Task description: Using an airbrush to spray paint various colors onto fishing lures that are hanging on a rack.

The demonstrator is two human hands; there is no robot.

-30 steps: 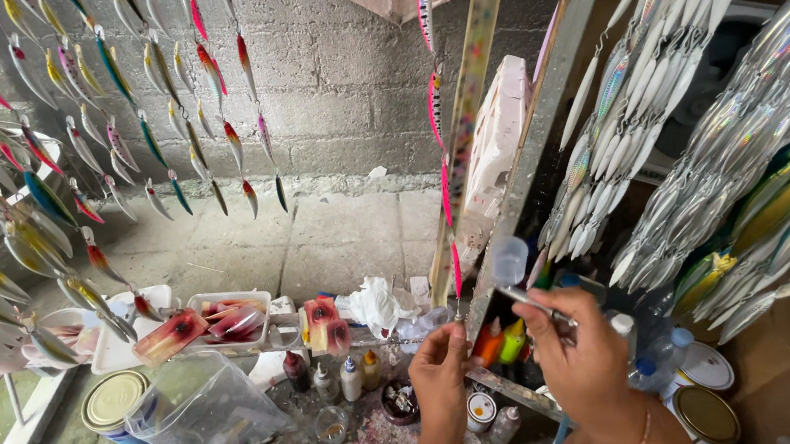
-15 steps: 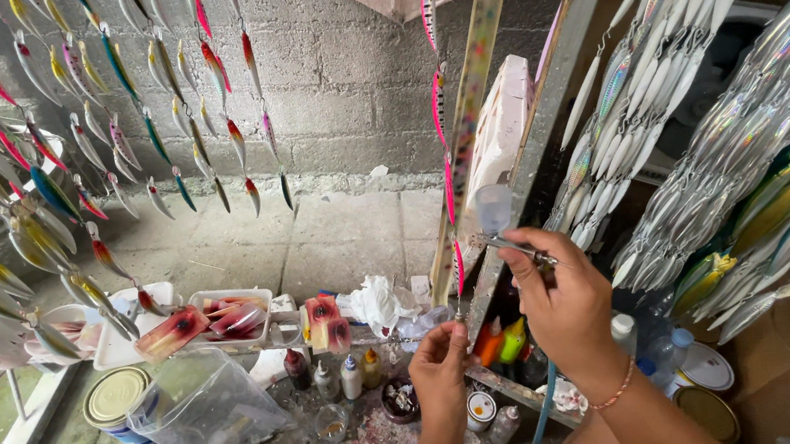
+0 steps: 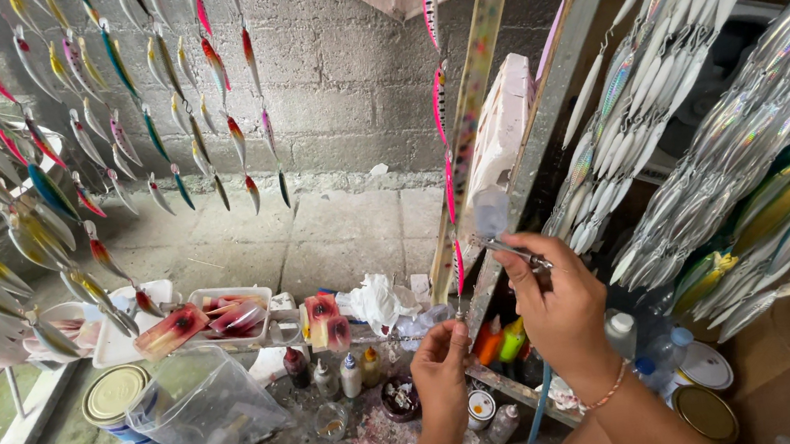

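**Airbrush lifted to a hanging string of lures**

Raised since a second ago, the right hand (image 3: 561, 307) has climbed from about 5 o'clock, low over the bench, toward the centre of the view, and it carries the airbrush (image 3: 509, 248) up with it. Its fingers are closed around the airbrush body, with the nozzle pointing to 9 o'clock, at the pink lure (image 3: 459, 266) just beside it. A blue hose (image 3: 537, 420) drops from under this hand toward 6 o'clock.

At 6 o'clock, lower and left of the right hand, the left hand (image 3: 441, 367) has stayed near its earlier spot. Its fingertips are pinched together at the bottom end of the string, just under the pink lure, steadying it.

Around the hands, the bench (image 3: 371, 436) holds small paint bottles (image 3: 334, 375), a crumpled white cloth (image 3: 374, 300) and, at 8 o'clock, a clear plastic tub (image 3: 202, 406) beside a round tin (image 3: 113, 395). White trays (image 3: 230, 312) with pink-stained pieces sit further back.

Beyond, the string (image 3: 441, 106) of pink and silver lures rises to 12 o'clock beside a slanted, paint-speckled board (image 3: 478, 81). Rows of finished lures (image 3: 66, 162) hang at 10 o'clock; silver ones (image 3: 703, 114) fan out at 2 o'clock. Behind everything is a grey block wall (image 3: 337, 78).
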